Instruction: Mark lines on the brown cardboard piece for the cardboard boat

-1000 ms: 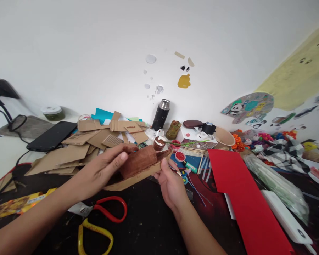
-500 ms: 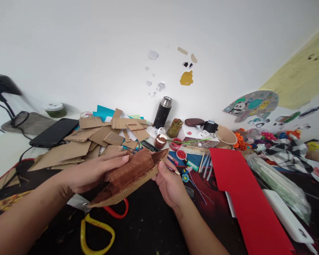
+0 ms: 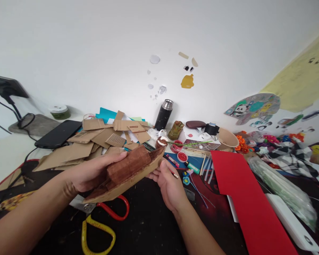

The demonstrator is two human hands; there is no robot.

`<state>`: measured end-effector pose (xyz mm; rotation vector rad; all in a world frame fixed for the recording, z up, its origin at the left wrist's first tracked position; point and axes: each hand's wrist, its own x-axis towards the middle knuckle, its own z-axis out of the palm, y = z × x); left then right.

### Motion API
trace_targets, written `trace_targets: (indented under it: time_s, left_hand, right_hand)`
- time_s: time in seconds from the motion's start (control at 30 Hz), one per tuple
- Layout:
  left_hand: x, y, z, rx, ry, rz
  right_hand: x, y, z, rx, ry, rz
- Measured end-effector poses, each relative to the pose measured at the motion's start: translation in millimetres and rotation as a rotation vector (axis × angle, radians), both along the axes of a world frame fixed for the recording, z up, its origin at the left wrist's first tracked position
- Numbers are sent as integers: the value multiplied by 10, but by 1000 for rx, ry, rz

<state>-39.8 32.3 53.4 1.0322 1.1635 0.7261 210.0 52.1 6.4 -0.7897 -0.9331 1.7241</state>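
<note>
Cardboard boat model (image 3: 127,170) gripped by left hand (image 3: 91,173) fingers; right hand (image 3: 168,180) fingers grip its end

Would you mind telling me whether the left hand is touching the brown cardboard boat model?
Touching: the head view shows the left hand gripping the cardboard boat model, its fingers pressed against its side.

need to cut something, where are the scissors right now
In the head view the scissors lie on the dark table at lower left, partly hidden under the cardboard boat that the left hand and right hand hold.
</note>
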Motion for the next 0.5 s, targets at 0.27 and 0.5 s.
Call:
trace_targets:
  time_s: [0.27,0.5]
  left_hand:
    - [-84,38,-8,113,-30,2]
    - [-261,10,-262,217,-25,-37]
  right_hand:
    - [27,65,-32,35,-46,-107]
    - [-3,-23,-22,138,-13,-53]
